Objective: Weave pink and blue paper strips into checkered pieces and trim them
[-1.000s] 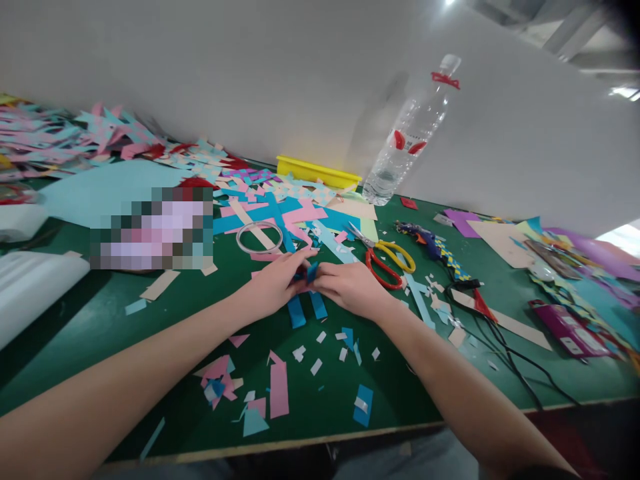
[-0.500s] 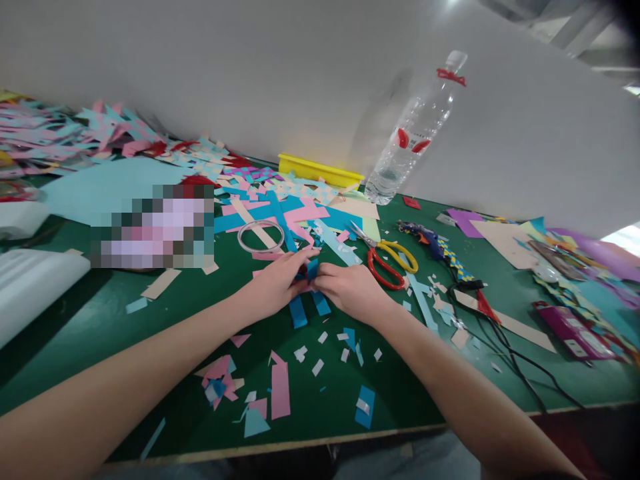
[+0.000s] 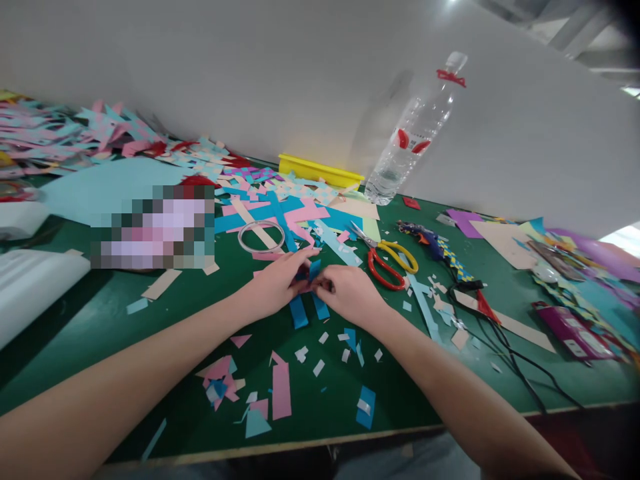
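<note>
Left hand [image 3: 277, 283]: fingers were bent and nearly closed, with the folded blue paper strips [image 3: 299, 312] pinched between thumb and fingertips.
Right hand [image 3: 353, 293]: fingers were curled at the 3 o'clock side of the strips, with a small gap under the forefinger; whether the tips gripped the paper, I could not tell.
Blue paper strips: they lay between the hands, two tails pointing towards 6 o'clock and a short end standing up; a loose pinch could have let the fold spring open, and uneven pulling could have creased or torn it.
White scraps [image 3: 319, 367]: they lay at 6 o'clock, near enough to catch under the tails if the strips were pressed flat.
Pink slip [image 3: 281, 390]: it rested between 6 and 7 o'clock.
Scissors [image 3: 371, 261]: they lay with blades parted at 2 o'clock, near the right hand; a careless sideways sweep could have brought knuckles onto the blades.
Clear ring [image 3: 261, 249]: it sat between 10 and 11 o'clock on loose paper, which a forearm nudge could have shifted.
Bottle [image 3: 413, 137]: it stood on the tabletop [image 3: 200, 373] at 1 o'clock; a knock could have tipped it, risking wet paper if the cap leaked.
</note>
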Tool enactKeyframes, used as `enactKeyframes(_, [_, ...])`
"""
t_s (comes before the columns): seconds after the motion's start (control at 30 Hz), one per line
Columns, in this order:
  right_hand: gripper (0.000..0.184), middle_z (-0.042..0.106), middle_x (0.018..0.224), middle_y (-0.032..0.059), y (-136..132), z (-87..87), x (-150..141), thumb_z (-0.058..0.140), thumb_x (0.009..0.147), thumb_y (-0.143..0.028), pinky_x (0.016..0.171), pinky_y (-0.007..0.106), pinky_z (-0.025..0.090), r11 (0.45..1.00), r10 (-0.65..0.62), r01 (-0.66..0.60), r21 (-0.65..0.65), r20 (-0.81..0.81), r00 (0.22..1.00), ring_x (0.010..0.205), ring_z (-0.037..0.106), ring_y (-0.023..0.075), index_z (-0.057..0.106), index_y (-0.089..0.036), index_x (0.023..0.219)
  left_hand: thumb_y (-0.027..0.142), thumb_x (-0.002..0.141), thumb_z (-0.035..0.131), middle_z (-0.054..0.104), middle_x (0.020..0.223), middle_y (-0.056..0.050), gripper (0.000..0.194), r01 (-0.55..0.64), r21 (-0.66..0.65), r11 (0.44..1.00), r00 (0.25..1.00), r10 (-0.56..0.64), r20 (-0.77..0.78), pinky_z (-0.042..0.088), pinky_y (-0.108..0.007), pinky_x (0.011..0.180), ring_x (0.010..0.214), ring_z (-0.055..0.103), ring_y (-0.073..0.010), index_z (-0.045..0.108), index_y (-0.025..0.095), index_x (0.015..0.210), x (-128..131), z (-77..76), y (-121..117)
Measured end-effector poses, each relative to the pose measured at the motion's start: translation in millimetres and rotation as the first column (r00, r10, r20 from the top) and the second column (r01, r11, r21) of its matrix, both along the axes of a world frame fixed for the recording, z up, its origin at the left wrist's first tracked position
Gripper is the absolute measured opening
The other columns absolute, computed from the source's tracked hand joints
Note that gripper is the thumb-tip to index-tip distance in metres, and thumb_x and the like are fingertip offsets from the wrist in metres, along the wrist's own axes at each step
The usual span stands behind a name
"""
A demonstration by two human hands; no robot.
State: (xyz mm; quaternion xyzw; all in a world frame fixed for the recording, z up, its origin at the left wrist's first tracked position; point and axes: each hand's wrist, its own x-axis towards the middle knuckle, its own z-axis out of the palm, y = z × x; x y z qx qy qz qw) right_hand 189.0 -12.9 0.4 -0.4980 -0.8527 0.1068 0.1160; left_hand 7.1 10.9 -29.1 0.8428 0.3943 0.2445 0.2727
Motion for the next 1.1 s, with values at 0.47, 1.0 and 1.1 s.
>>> enactKeyframes(0.47, [0.011,0.069,0.070,0.0011,-0.8,-0.2,-5.8,0.060,0.071,-0.016,0.058,0.024,0.039,0.977,-0.159,0.115,-0.181,-0.252,0.955,0.064,0.058,0.0136,0.071,-0.018,0.072,0.018,0.083,0.046,0.062,0.104,-0.008,0.054,0.012,-0.026,1.000,1.000,-0.012,0.028,0.049,-0.037,0.082,0.100,0.058,-0.0236,0.036,0.019,0.136,0.4,3.8,0.0])
enactKeyframes(1.0, [0.015,0.068,0.070,0.0009,0.3,0.0,-0.5,0.057,0.076,-0.018,0.057,0.023,0.038,0.972,-0.141,0.079,-0.222,-0.278,0.950,0.064,0.056,0.0124,0.071,-0.018,0.074,0.016,0.083,0.044,0.062,0.107,-0.008,0.053,0.028,-0.037,0.999,0.999,-0.026,0.036,0.048,-0.038,0.086,0.103,0.057,-0.0230,0.037,0.020,0.135,-1.4,2.7,0.7])
enactKeyframes(1.1, [0.013,0.068,0.068,0.0006,-0.1,-1.5,-1.5,0.058,0.075,-0.019,0.057,0.023,0.038,0.976,-0.144,0.092,-0.197,-0.268,0.952,0.063,0.056,0.0125,0.070,-0.018,0.071,0.016,0.082,0.044,0.063,0.106,-0.008,0.053,0.040,-0.038,0.998,0.998,-0.038,0.054,0.048,-0.038,0.085,0.102,0.058,-0.0230,0.037,0.019,0.135,-1.5,1.7,1.4])
